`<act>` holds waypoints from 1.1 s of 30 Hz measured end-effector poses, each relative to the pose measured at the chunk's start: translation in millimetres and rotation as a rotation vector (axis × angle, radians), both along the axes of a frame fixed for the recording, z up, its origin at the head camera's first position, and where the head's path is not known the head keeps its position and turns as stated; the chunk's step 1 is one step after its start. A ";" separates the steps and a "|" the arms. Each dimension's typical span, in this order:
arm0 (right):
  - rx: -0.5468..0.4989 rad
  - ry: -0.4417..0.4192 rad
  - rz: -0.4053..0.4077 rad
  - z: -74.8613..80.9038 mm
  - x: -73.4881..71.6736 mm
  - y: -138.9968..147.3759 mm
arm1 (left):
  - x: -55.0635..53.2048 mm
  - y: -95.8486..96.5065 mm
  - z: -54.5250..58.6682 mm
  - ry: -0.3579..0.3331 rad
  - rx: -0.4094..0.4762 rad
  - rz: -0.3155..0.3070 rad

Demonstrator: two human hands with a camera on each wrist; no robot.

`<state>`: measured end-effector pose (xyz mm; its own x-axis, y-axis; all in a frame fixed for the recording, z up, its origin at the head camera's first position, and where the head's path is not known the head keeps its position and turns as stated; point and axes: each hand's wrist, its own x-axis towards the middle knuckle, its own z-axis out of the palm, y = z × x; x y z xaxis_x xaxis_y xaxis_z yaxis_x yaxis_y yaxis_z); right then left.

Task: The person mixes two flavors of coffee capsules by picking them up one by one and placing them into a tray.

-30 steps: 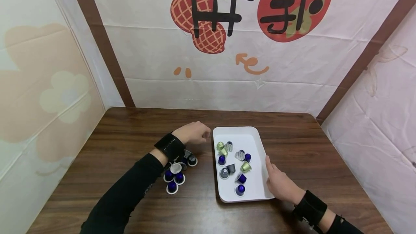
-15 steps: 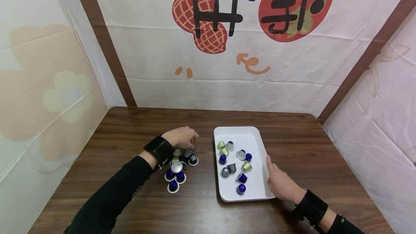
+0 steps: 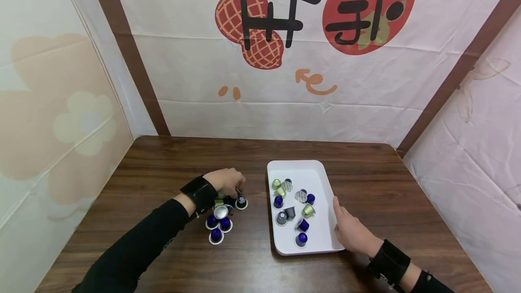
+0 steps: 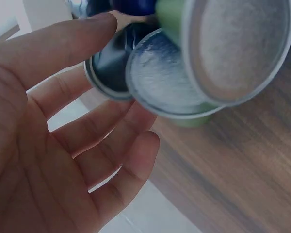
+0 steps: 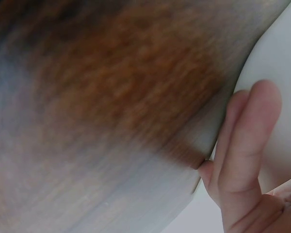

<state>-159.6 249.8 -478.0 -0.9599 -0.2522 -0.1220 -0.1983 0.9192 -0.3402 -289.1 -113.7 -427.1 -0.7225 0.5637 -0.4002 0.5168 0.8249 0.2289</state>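
Observation:
My left hand [image 3: 225, 181] reaches down over a pile of coffee capsules at the left. In the left wrist view its thumb and fingers close around a dark coffee capsule [image 4: 111, 65], beside others with foil lids [image 4: 240, 53] facing the camera. A silver-lidded capsule [image 3: 221, 212] lies atop the near part of the pile, with blue capsules [image 3: 216, 235] in front. My right hand [image 3: 353, 232] rests against the right side of the white tray [image 3: 299, 169], fingers extended along its rim. Several green, blue and grey capsules lie in the tray.
A brown wooden table [image 3: 183, 157] carries the pile and the tray, with a strip of wood between them. Behind it hangs a printed white cloth [image 3: 191, 67], and more cloth flanks both sides.
My left hand has moved left from beside the tray to the pile and lowered its fingers onto a dark capsule there. The right hand and the tray have stayed put.

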 end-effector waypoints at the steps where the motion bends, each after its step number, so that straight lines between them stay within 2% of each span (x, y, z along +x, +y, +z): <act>1: 0.000 0.000 0.000 0.2 0.0 0.2 | 0.2 0.5 0.1 0.002 -0.010 0.000; 12: -0.010 -0.008 -0.003 2.3 1.0 0.0 | -0.1 4.7 -0.2 0.001 -0.012 0.021; 21: -0.019 -0.009 -0.003 1.0 -0.1 0.4 | -4.0 5.5 -3.7 0.034 -0.010 -0.003; 27: -0.006 -0.027 -0.007 0.6 -0.6 0.4 | -8.2 1.7 -5.5 0.048 0.045 -0.033; 33: 0.002 -0.014 -0.005 0.7 -0.5 -0.2 | -8.2 -2.3 -3.9 0.075 0.123 -0.036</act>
<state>-160.1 249.6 -477.4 -0.9594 -0.2468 -0.1363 -0.1885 0.9209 -0.3411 -297.3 -116.0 -431.0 -0.7260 0.6316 -0.2720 0.5653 0.7734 0.2870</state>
